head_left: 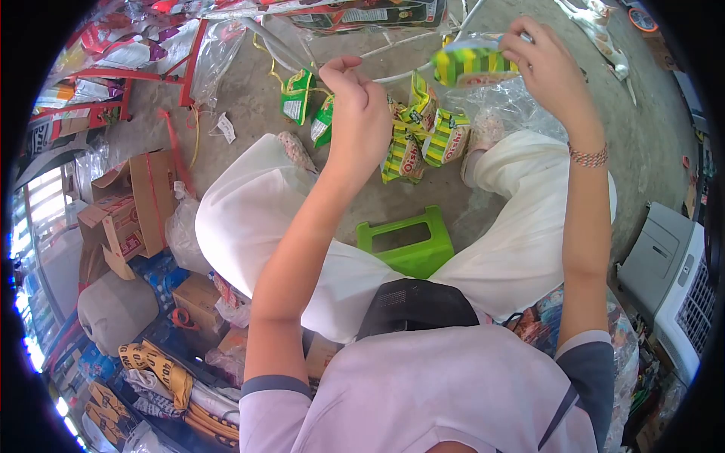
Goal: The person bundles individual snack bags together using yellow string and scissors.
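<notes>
My right hand (540, 64) is raised at the upper right, its fingers closed on the end of a green-and-yellow striped snack bag (468, 68). Opposite it, my left hand (353, 102) has curled fingers; what they hold, if anything, I cannot tell. A yellow string (276, 74) runs toward the left hand from the upper left. Green packets (297, 97) hang close to its left side. Beyond its right edge is a cluster of striped Oishi snack bags (445, 140), bunched between my feet and partly covered by the left hand.
A green plastic stool (419, 245) stands between my legs. White metal tubing (377, 51) crosses ahead, with clear plastic (521, 106) at right. A cat (600, 30) lies at the upper right. Cardboard boxes (151, 200) are at left, a grey-and-white crate (664, 257) at right.
</notes>
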`<state>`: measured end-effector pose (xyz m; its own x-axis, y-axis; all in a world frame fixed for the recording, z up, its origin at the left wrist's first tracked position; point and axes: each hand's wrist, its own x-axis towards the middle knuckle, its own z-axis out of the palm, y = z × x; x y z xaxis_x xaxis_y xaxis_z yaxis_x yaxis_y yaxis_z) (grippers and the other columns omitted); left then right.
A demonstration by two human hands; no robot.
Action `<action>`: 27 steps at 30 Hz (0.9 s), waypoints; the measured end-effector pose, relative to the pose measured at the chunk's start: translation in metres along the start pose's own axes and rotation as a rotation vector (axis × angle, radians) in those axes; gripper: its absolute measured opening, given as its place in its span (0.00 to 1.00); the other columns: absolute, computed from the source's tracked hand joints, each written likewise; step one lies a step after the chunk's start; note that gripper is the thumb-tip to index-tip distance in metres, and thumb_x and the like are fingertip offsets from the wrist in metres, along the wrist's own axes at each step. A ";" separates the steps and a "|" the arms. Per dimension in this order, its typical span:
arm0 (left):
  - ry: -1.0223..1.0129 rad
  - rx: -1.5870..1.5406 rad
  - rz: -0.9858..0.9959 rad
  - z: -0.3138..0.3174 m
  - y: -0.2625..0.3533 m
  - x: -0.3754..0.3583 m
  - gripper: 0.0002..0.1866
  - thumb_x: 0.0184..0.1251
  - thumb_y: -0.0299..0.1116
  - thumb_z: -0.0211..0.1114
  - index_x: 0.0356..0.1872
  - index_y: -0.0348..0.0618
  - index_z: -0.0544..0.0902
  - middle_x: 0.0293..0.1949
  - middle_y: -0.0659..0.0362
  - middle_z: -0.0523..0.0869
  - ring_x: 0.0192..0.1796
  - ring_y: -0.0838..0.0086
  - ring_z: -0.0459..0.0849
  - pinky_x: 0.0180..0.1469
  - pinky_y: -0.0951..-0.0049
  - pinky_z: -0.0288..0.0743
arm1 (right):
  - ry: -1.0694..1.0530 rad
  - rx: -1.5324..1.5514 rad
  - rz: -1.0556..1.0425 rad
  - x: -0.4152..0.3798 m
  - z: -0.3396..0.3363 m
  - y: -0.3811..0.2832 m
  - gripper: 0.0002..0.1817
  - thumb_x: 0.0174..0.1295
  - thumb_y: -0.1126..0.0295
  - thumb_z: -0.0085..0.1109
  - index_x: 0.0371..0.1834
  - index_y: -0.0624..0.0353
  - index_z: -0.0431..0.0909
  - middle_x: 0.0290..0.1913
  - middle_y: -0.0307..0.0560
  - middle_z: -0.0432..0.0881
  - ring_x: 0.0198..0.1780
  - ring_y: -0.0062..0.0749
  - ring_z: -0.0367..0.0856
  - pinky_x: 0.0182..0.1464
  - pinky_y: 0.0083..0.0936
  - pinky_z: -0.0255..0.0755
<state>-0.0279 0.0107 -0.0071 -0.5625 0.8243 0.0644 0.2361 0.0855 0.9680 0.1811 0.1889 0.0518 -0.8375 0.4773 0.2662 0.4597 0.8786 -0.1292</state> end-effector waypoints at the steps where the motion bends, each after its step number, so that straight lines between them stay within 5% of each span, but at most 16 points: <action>1: -0.035 -0.045 -0.092 -0.002 -0.001 0.003 0.20 0.67 0.27 0.54 0.56 0.32 0.60 0.41 0.54 0.69 0.40 0.71 0.73 0.44 0.69 0.71 | -0.038 0.009 -0.011 -0.003 0.002 -0.003 0.04 0.63 0.75 0.57 0.39 0.57 0.77 0.45 0.42 0.74 0.51 0.42 0.77 0.51 0.36 0.73; 5: -0.095 -0.532 -0.422 -0.002 0.018 0.003 0.23 0.67 0.32 0.59 0.55 0.33 0.60 0.44 0.51 0.68 0.42 0.68 0.77 0.44 0.64 0.73 | -0.147 0.172 -0.069 -0.010 0.013 -0.015 0.06 0.63 0.74 0.55 0.41 0.58 0.80 0.43 0.45 0.76 0.48 0.43 0.77 0.50 0.37 0.73; 8: -0.231 -0.053 -0.183 0.002 0.021 0.001 0.27 0.65 0.42 0.68 0.58 0.40 0.68 0.39 0.58 0.73 0.39 0.75 0.73 0.47 0.75 0.72 | -0.322 0.467 -0.028 -0.009 0.016 -0.023 0.06 0.65 0.73 0.55 0.41 0.60 0.79 0.43 0.45 0.75 0.48 0.41 0.77 0.50 0.35 0.73; 11: -0.284 0.264 0.150 0.007 0.025 -0.005 0.26 0.60 0.47 0.73 0.56 0.46 0.79 0.44 0.56 0.73 0.47 0.69 0.75 0.50 0.70 0.72 | -0.431 0.634 0.007 -0.007 0.013 -0.026 0.07 0.67 0.71 0.56 0.41 0.63 0.79 0.43 0.45 0.73 0.47 0.39 0.77 0.51 0.33 0.72; 12: -0.304 0.261 0.106 0.006 0.025 -0.008 0.19 0.60 0.48 0.74 0.49 0.52 0.87 0.48 0.54 0.72 0.55 0.65 0.73 0.53 0.67 0.72 | -0.440 0.656 0.005 -0.007 0.011 -0.025 0.06 0.67 0.71 0.55 0.40 0.63 0.77 0.43 0.45 0.72 0.46 0.37 0.76 0.51 0.31 0.71; 15: -0.157 0.356 0.318 0.008 0.017 -0.008 0.14 0.58 0.45 0.74 0.41 0.50 0.88 0.51 0.51 0.72 0.43 0.64 0.81 0.41 0.66 0.77 | -0.468 0.705 0.003 -0.006 0.007 -0.022 0.06 0.67 0.72 0.55 0.37 0.65 0.74 0.43 0.44 0.69 0.45 0.34 0.73 0.51 0.28 0.68; 17: -0.269 0.259 0.216 0.006 0.018 -0.005 0.14 0.61 0.44 0.72 0.42 0.48 0.89 0.48 0.56 0.77 0.46 0.70 0.79 0.45 0.71 0.74 | -0.490 0.710 0.010 -0.007 0.003 -0.023 0.07 0.67 0.71 0.55 0.38 0.65 0.75 0.44 0.44 0.69 0.45 0.34 0.72 0.51 0.27 0.67; 20: -0.414 0.194 -0.070 0.004 0.027 -0.004 0.15 0.64 0.43 0.70 0.43 0.44 0.88 0.41 0.60 0.83 0.42 0.76 0.79 0.44 0.76 0.72 | -0.395 0.632 -0.078 -0.011 0.013 -0.015 0.07 0.67 0.70 0.56 0.41 0.63 0.76 0.44 0.40 0.72 0.40 0.28 0.71 0.47 0.24 0.68; 23: -0.415 0.093 -0.198 0.005 0.025 -0.006 0.16 0.66 0.43 0.69 0.43 0.40 0.87 0.35 0.61 0.86 0.38 0.79 0.79 0.44 0.77 0.71 | -0.327 0.686 0.214 -0.006 -0.004 -0.022 0.06 0.67 0.71 0.55 0.44 0.59 0.76 0.43 0.37 0.74 0.37 0.20 0.69 0.41 0.19 0.66; 26: -0.387 0.047 -0.193 0.005 0.024 -0.008 0.17 0.67 0.42 0.68 0.43 0.38 0.87 0.34 0.61 0.87 0.38 0.80 0.79 0.45 0.77 0.72 | 0.156 1.027 0.338 0.003 -0.011 -0.015 0.05 0.68 0.71 0.50 0.42 0.56 0.75 0.36 0.35 0.74 0.31 0.15 0.66 0.33 0.14 0.62; 27: -0.384 0.047 -0.186 0.005 0.024 -0.008 0.17 0.67 0.42 0.67 0.43 0.37 0.87 0.35 0.61 0.87 0.38 0.80 0.79 0.45 0.76 0.72 | 0.227 1.225 0.441 0.008 -0.020 -0.019 0.07 0.65 0.70 0.48 0.42 0.57 0.74 0.35 0.39 0.75 0.31 0.20 0.69 0.33 0.19 0.65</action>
<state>-0.0138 0.0088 0.0149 -0.2653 0.9401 -0.2143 0.1991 0.2709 0.9418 0.1718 0.1759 0.0752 -0.5644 0.8172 0.1170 0.0156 0.1522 -0.9882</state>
